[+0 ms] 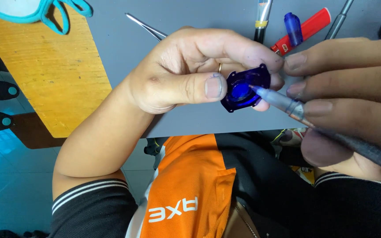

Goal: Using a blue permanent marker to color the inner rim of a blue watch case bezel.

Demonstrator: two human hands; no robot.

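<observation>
Insp: Both hands up over grey table (120, 48). Left hand (186, 70) pinches small blue plastic part (243, 88) btwn thumb and fingertips, held above table edge. Right hand (345, 88) grips pen-like tool (287, 102), fingers closed on barrel; tip touching part's round centre.

Aide: Step?

Insp: Looks like detail work on part's face, mid-way. Next move needs steady left grip, light tip pressure. Red lighter (307, 28), tweezers (146, 26) lie behind, untouched.
</observation>
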